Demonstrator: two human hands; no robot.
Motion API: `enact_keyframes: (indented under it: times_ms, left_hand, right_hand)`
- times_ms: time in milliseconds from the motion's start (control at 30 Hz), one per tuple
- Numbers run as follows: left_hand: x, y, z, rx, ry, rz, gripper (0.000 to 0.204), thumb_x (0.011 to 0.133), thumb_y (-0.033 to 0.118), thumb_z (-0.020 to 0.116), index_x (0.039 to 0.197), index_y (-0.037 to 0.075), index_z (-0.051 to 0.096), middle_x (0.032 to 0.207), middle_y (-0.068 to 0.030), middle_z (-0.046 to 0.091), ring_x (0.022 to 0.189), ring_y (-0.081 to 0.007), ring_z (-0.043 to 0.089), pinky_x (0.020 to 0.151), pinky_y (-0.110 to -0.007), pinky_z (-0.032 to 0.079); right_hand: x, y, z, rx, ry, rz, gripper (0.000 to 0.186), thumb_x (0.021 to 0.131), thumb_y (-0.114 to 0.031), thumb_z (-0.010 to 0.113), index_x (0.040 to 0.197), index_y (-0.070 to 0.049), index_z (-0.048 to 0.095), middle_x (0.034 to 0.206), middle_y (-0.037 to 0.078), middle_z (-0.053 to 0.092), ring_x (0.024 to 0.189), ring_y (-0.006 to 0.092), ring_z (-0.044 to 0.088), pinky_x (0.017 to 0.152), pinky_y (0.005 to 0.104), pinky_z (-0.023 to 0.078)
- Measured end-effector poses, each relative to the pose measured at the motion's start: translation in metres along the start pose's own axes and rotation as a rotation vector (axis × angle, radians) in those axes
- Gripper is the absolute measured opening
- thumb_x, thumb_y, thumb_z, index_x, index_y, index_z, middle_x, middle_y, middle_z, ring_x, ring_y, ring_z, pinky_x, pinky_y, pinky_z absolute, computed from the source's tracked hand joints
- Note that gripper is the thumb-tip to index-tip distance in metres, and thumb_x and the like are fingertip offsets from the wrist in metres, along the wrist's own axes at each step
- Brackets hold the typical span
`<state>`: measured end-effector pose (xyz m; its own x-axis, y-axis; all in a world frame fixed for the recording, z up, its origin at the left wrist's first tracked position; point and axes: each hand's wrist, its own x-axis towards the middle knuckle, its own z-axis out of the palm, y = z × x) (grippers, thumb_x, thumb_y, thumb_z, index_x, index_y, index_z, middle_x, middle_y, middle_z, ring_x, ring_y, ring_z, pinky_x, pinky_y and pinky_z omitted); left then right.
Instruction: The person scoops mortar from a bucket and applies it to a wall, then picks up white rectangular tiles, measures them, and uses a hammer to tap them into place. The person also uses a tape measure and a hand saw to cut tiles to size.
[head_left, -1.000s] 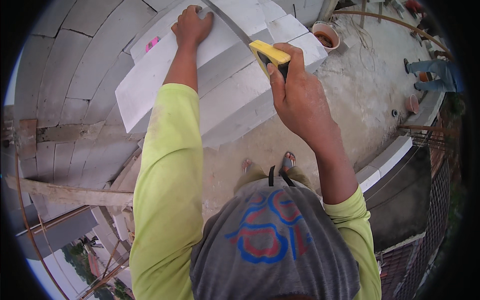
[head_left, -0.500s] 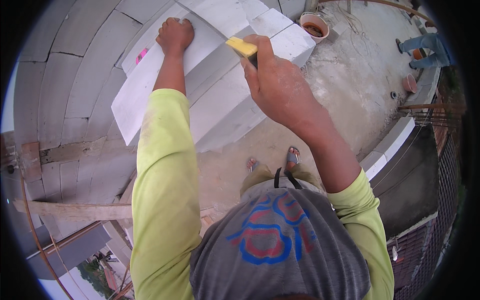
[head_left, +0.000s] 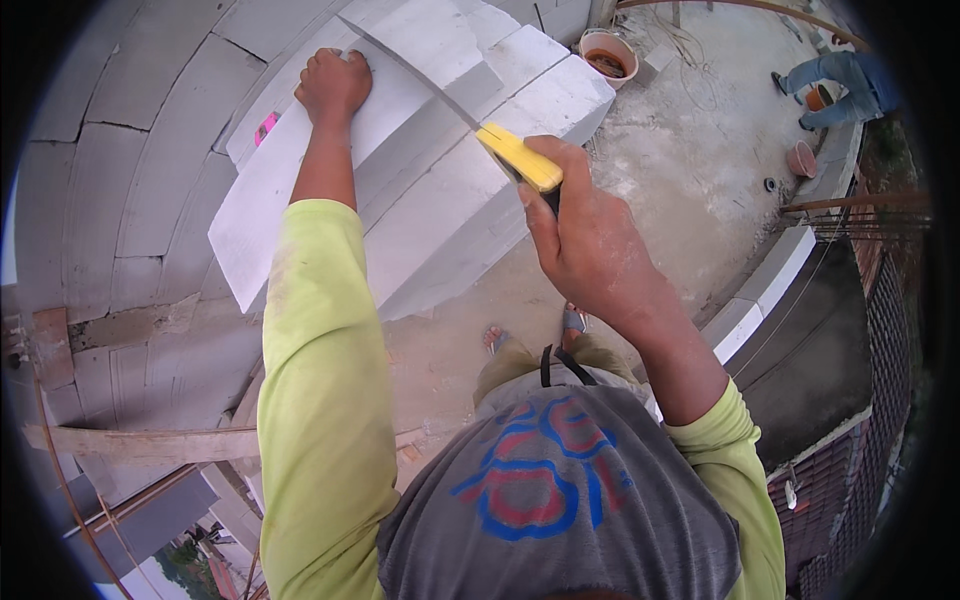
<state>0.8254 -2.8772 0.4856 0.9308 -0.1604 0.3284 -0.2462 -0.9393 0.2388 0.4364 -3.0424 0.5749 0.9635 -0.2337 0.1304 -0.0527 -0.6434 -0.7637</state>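
My right hand is wrapped round the yellow and black handle of a hand saw. Its long thin blade runs up and left across a white lightweight concrete block, with the tip beyond my left hand. My left hand is closed, its fingers curled and pressed on top of the same block, left of the blade. What lies under those fingers is hidden. Beneath the sawn block are more white blocks, stacked together. A small pink object lies by the block's left edge.
A grey block wall rises at the left. A bucket with brownish contents stands beyond the stack. Another person in jeans is at the far right, near a pink bucket. A row of white blocks edges the floor.
My right hand has pulled the saw back toward me and to the right, so more blade shows. My left hand stays on the block. The whole view has shifted slightly.
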Motion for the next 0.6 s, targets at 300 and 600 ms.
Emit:
enact_keyframes:
  times_ms: [300,600]
  left_hand:
    - [0.0,0.032,0.006,-0.056,0.043,0.062,0.053,0.103,0.043,0.058,0.136,0.003,0.07,0.142,-0.0184,0.071,0.137,-0.0382,0.062,0.118,-0.055,0.043]
    - [-0.002,0.013,-0.007,0.016,-0.03,-0.009,0.055,0.105,0.043,0.056,0.143,0.004,0.068,0.148,-0.0168,0.068,0.142,-0.0361,0.059,0.123,-0.053,0.039]
  right_hand:
    - [0.074,-0.007,0.006,-0.07,0.071,-0.047,0.037,0.114,-0.021,0.058,0.142,0.0,0.046,0.084,0.028,0.073,0.082,0.0527,0.074,0.073,0.0588,0.059]
    - [-0.072,0.03,-0.005,0.037,0.151,-0.122,0.044,0.112,-0.015,0.059,0.15,-0.001,0.041,0.115,0.035,0.073,0.094,0.0527,0.077,0.079,0.0546,0.063]
